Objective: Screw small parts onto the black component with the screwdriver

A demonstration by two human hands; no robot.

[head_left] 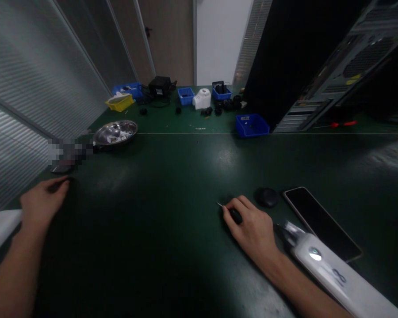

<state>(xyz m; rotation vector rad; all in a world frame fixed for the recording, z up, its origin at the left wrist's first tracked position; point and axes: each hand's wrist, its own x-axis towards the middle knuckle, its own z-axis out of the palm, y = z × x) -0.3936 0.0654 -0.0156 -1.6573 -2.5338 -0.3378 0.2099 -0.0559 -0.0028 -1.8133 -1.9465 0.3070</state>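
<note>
My right hand (pixel 250 223) rests on the dark green table, its fingers closed round a small screwdriver (pixel 235 215) with a black handle and a thin metal shaft. The shaft's tip points left, low over the tabletop. Just right of those fingers lies a round black object (pixel 267 197). At the far left, my left hand (pixel 44 201) is near the table edge with thumb and fingers brought together. Something small and dark shows at its fingertips, too unclear to name. Beyond it is a flat dark item (pixel 64 167), partly blurred out.
A phone (pixel 323 223) lies right of my right hand, and a white device (pixel 345 274) marked 8 runs along that forearm. A metal bowl (pixel 132 128) with white bits stands back left. Farther back are a blue bin (pixel 252 128), a yellow tray (pixel 120 104) and a black computer case (pixel 295 57).
</note>
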